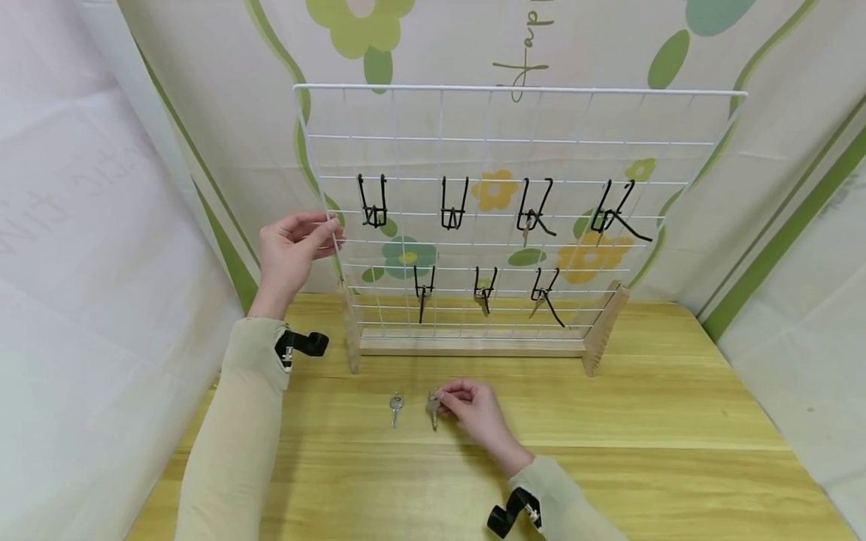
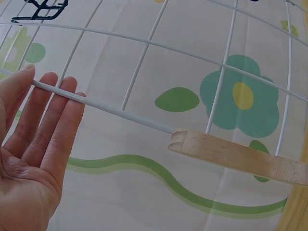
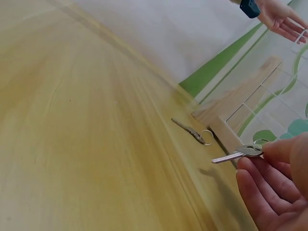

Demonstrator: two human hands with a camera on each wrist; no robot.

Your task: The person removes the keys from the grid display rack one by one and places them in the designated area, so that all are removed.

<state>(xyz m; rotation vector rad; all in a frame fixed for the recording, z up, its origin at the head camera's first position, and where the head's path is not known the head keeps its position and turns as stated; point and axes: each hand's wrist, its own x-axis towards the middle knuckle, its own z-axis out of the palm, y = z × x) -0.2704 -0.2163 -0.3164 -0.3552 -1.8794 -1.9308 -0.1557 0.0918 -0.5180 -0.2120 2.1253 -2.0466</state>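
Observation:
My left hand [image 1: 287,252] holds the left edge of a white wire grid rack [image 1: 521,89], thumb in front and fingers behind the rail in the left wrist view. Lower down, my right hand [image 1: 476,413] pinches a silver key [image 3: 239,154] by its head between thumb and index finger. That key has a thin ring and is held above the wooden table [image 1: 676,421], its shadow below it. Another key [image 1: 396,409] with a ring [image 3: 207,137] lies on the table to the left of it, in front of the rack.
Black wire hooks hang on the grid in two rows, including an upper left hook [image 1: 373,214] and a lower right hook [image 1: 546,289]. Small metallic pieces dangle at some hooks. A wooden base [image 1: 467,347] supports the grid. Behind stands a flower-patterned cloth [image 1: 406,255].

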